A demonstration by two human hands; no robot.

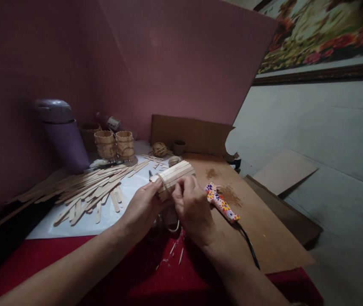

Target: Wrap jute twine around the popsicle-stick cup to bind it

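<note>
My left hand point(143, 208) is closed around a small cup of pale wooden craft sticks point(176, 173), tilted on its side above the table. A band of brown twine point(165, 182) runs around the cup near my left thumb. Close against the cup's near side, my right hand point(194, 208) has its fingers pinched together; what lies between them is hidden. Below the hands a pale curved loop point(174, 228) shows in part, and I cannot tell what it belongs to. To the right, a flower-patterned glue gun point(221, 203) lies on a brown board.
Loose craft sticks point(98, 191) fan across white paper point(104, 227) at left. Behind stand a purple bottle point(64, 140), two finished stick cups point(105, 144) and a twine ball point(159, 149). The gun's black cable point(250, 244) crosses the brown board point(270, 238). Wood splinters point(180, 256) lie on red cloth.
</note>
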